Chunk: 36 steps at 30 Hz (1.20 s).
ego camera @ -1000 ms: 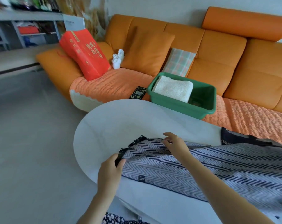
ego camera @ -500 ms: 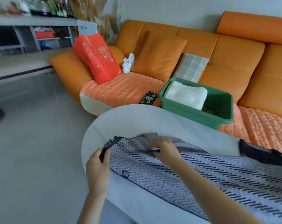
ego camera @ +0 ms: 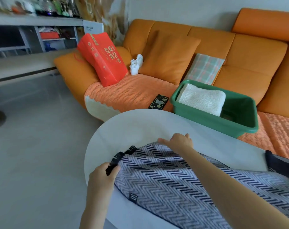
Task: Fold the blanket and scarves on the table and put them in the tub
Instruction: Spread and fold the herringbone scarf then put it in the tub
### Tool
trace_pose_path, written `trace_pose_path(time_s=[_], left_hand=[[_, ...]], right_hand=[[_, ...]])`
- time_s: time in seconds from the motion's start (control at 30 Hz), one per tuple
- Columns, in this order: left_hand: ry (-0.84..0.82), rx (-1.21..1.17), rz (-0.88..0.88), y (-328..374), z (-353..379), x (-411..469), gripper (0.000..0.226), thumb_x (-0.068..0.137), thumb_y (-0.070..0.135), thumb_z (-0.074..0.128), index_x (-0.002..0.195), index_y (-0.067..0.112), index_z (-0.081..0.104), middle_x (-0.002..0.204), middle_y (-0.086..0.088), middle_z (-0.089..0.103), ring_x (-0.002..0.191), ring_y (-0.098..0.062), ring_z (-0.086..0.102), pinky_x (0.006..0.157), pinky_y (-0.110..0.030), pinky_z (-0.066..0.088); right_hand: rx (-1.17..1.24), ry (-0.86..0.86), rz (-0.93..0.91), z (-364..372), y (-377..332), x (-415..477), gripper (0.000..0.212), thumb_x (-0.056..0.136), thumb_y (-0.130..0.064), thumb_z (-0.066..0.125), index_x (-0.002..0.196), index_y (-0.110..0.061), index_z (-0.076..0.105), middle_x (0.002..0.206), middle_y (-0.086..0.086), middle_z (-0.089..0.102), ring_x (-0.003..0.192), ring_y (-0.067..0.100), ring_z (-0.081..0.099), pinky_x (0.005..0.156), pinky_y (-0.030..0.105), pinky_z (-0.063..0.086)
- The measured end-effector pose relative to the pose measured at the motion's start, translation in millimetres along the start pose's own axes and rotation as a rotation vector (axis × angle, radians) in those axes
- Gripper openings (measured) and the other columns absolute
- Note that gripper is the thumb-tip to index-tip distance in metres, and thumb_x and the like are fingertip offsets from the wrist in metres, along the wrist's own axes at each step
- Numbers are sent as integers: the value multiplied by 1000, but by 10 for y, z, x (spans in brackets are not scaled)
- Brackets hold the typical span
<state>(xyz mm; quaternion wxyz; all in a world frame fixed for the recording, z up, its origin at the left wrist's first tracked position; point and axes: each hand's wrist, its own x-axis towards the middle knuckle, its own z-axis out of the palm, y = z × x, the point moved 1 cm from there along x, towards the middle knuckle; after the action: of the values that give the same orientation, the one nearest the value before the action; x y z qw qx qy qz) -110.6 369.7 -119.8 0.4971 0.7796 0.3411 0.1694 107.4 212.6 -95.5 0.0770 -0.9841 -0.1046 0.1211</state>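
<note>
Lying on white table (ego camera: 132, 129): chevron scarf (ego camera: 173, 179) | orange sofa (ego camera: 239, 55) behind | grey floor (ego camera: 33, 146)

Your left hand (ego camera: 100, 177) grips the black fringe at the near corner of the zigzag scarf (ego camera: 173, 182), close to the left edge of the round table (ego camera: 132, 128). Your right hand (ego camera: 178, 141) holds the scarf's far corner. At the table's far edge stands a green tub (ego camera: 206, 119) with a folded white blanket (ego camera: 201, 100) inside.
</note>
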Motion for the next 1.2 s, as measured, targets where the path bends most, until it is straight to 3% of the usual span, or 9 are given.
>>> trace_pose_path(time_s=[0.17,0.37,0.47,0.53,0.8,0.97,1.07,1.13,1.2], left_hand=[[44,-11,-15,-44,-81,155,22,89,23,60,71,9,60,66,-13,62,67,-31,62,65,-50,55],[392,109,64,-121,-336,322,17,93,21,52,85,8,59,79,-12,59,77,-34,55,61,-35,36],[369,230,-18,-241,-313,398,24,91,23,56,107,6,62,97,-16,57,91,-36,54,74,-39,41],[331,291,-65,-304,-283,422,35,87,25,62,117,7,60,109,-20,56,99,-38,53,88,-43,40],[317,140,-69,-458,-349,484,21,84,14,65,102,19,56,94,-11,64,92,-33,57,79,-44,46],[431,243,-26,-388,-319,490,28,80,3,67,106,8,60,104,-16,60,101,-37,50,83,-40,36],[510,367,152,-153,-226,400,40,74,7,72,112,5,61,116,-20,56,109,-41,47,87,-45,35],[332,408,274,28,-95,293,37,84,18,64,120,10,58,125,-15,53,119,-35,46,95,-41,34],[106,564,242,-21,141,214,54,97,44,32,142,14,35,152,-11,26,141,-30,21,112,-38,17]], right_hand=[[380,164,-193,-9,-271,138,8,82,-27,68,83,-20,63,94,7,69,105,29,53,88,36,43],[615,522,-376,-260,-769,288,23,84,-2,58,99,-14,70,102,2,66,103,22,47,77,24,36],[441,312,-336,-19,-827,434,37,86,-11,62,123,-12,58,123,10,54,114,29,45,99,40,39],[301,149,-252,206,-771,465,44,88,-28,62,128,-11,54,128,12,50,119,31,40,101,36,35],[185,211,-241,289,-713,506,48,88,-42,59,127,-16,52,128,11,44,121,29,32,102,36,28],[224,285,-645,438,-883,277,40,94,-38,51,128,-17,56,140,7,45,130,27,34,108,39,27],[22,10,-756,629,-985,115,70,91,-61,19,150,-24,16,159,-2,7,146,18,2,118,36,2],[-146,-17,-718,697,-998,107,74,86,-65,3,150,-29,-6,157,-4,-12,144,15,-15,115,33,-11],[-169,4,-679,715,-1034,108,68,92,-62,5,149,-30,-11,157,-4,-17,143,15,-19,114,33,-14]])
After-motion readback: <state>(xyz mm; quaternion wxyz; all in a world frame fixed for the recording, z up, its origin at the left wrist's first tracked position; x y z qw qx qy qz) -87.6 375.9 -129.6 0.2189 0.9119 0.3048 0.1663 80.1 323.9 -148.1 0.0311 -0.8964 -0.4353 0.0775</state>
